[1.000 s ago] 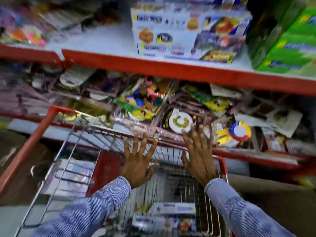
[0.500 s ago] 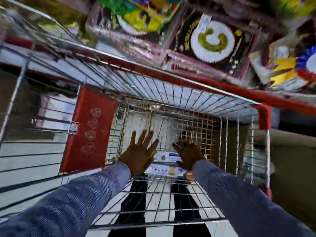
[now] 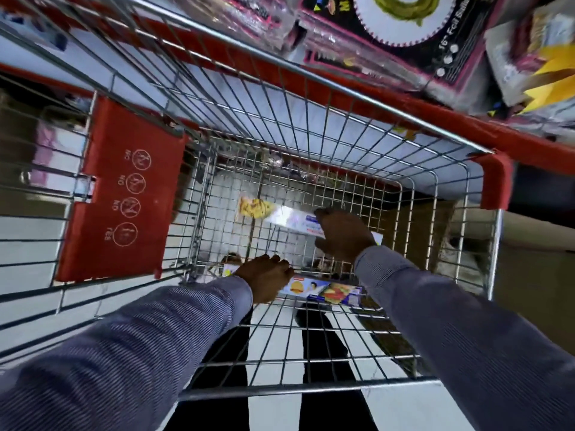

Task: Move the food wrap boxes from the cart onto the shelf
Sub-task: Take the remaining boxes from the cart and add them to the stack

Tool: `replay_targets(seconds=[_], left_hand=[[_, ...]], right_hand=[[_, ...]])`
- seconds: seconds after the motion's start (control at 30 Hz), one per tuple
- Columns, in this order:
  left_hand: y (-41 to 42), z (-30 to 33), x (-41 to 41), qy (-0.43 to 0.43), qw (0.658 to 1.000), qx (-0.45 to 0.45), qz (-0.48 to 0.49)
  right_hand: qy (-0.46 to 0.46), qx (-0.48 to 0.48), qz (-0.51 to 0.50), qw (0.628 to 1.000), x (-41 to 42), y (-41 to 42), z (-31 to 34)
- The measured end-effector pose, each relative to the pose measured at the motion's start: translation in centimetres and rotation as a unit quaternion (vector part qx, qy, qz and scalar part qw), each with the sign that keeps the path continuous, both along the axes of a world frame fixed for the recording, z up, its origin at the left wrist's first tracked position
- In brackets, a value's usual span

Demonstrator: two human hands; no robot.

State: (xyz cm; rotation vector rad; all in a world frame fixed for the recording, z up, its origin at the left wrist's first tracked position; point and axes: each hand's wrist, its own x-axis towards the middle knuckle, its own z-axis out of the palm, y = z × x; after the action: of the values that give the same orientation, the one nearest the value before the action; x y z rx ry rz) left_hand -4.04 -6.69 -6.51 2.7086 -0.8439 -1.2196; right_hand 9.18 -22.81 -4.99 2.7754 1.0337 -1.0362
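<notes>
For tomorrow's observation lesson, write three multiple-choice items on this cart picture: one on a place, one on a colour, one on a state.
1. Where are the food wrap boxes?
A. on the floor
B. in the cart's basket
C. on a shelf

2. The cart's child-seat flap is
A. red
B. green
C. white

3. The right hand is
A. resting on the rim
B. empty, held up
C. closed on a box

Key: B, both boxes lie inside the cart. A, the flap is red. C, the right hand grips the far box; the left hand takes the near one.
</notes>
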Motion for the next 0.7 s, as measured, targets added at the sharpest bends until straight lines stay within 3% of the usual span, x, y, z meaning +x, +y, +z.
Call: replay_targets(seconds=[0.17,0.37,0.47,0.6,0.7], left_hand=[[-0.7,-0.8,0.6,0.061,0.995,-0.021,0.076],[1.2,4.7,3.2,0.034,0.988,-0.049,0.144],[3.5,11.9,4.8,-0.017,0.981,-0.08,0.174],[6.2,23.2,7.1,-0.222,0.961,-0.092,0.14],[6.7,32.3,9.4,-0.275,0.945,-0.09,0.151]], right_hand=[[-0.022,0.061,-0.044,0.997,0.7,-0.5,2.7],[-0.051,0.122,-0.047,0.99,2.6,0.5,10.7],[-0.057,0.137,-0.035,0.988,4.6,1.6,16.7],[-0.095,0.156,-0.005,0.983,8.2,3.1,27.4],[-0.144,0.181,0.009,0.973,10.4,3.9,35.8]])
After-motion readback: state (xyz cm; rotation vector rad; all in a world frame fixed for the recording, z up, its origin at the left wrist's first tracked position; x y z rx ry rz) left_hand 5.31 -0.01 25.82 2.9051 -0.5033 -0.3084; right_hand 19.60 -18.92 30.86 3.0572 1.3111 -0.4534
